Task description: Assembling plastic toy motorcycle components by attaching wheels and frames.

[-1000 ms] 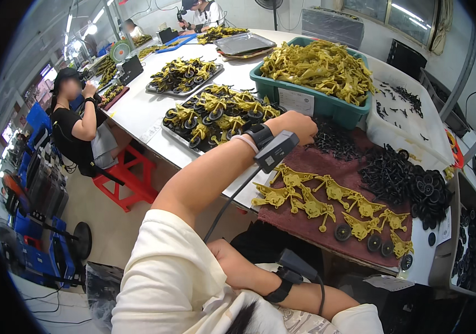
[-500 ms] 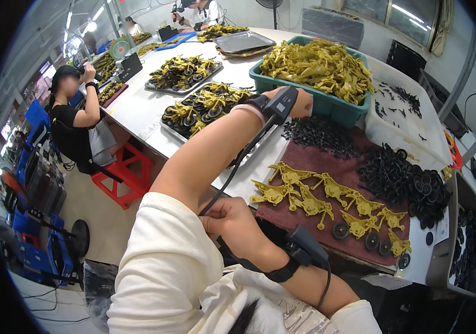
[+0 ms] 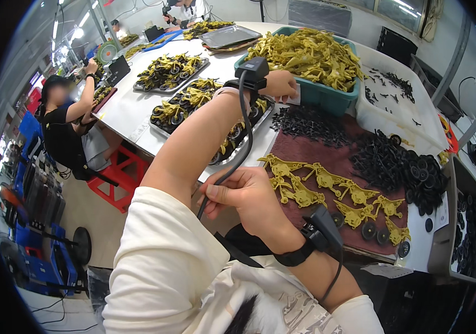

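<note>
My left arm, in a rolled white sleeve, reaches out across the table. My left hand (image 3: 279, 84) is loosely closed beside the near wall of a green bin (image 3: 327, 101) heaped with yellow plastic parts (image 3: 310, 55); nothing shows in its fingers. A strapped black device (image 3: 253, 69) sits on that wrist, and a black cable (image 3: 244, 125) hangs from it along the forearm. Nearer me, my right hand (image 3: 249, 195) pinches this cable between thumb and fingers, beside the left elbow. A second black device (image 3: 322, 227) is strapped to my right wrist.
Several yellow parts (image 3: 355, 195) lie in rows on a maroon cloth (image 3: 327, 158), with heaps of small black pieces (image 3: 310, 125) and black wheels (image 3: 424, 175) around them. Metal trays (image 3: 162, 131) of assembled pieces stand left. A white tub (image 3: 394, 119) is at right. A co-worker (image 3: 62, 122) sits at far left.
My right hand has moved up and its fingers have spread more around the cable. The left wrist has turned, with that hand lower against the bin. The whole view has shifted slightly.
</note>
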Motion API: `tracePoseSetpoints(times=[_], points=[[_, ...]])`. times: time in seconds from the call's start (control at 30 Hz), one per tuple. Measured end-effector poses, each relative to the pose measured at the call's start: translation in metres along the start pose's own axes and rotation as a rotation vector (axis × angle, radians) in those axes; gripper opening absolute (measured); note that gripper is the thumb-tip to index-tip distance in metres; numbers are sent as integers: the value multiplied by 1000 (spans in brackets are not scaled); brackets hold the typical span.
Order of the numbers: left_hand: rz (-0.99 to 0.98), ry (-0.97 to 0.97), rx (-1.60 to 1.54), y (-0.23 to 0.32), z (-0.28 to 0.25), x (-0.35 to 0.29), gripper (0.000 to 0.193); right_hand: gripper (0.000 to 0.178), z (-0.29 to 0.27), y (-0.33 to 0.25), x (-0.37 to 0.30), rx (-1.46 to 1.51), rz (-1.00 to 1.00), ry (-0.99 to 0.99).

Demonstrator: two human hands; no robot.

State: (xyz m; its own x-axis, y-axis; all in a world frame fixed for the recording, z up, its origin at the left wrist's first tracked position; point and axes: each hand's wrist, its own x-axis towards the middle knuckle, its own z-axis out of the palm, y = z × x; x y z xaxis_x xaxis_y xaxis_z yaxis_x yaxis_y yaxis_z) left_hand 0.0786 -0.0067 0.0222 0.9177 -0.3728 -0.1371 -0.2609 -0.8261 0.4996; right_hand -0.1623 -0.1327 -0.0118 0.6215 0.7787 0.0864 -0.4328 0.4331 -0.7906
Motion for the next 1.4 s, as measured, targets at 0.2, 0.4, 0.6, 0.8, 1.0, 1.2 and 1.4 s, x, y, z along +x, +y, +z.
tracePoseSetpoints(times=[0.2, 0.4, 0.6, 0.8, 1.0, 1.2, 1.4], points=[[-7, 20, 2, -4, -4, -1, 30, 15, 0, -14, 4, -8, -50, 31], [-24, 32, 22, -11, -9, -2, 30, 16, -4, -24, 7, 13, -89, 36], [-53, 29, -46, -19, -8, -4, 30, 14, -10, -35, 7, -66, -86, 108], [-4, 80, -36, -17, 0, -6, 32, 20, -13, 3, -2, -97, 4, 23], [147, 225, 345, 31, 16, -42, 35, 29, -19, -4, -36, -452, 249, 1], [74, 208, 447, 48, 36, -60, 36, 25, -40, -54, -53, -985, -379, 376], [-48, 228, 795, 100, 75, -71, 25, 50, -26, -87, -26, -1670, -853, 132]])
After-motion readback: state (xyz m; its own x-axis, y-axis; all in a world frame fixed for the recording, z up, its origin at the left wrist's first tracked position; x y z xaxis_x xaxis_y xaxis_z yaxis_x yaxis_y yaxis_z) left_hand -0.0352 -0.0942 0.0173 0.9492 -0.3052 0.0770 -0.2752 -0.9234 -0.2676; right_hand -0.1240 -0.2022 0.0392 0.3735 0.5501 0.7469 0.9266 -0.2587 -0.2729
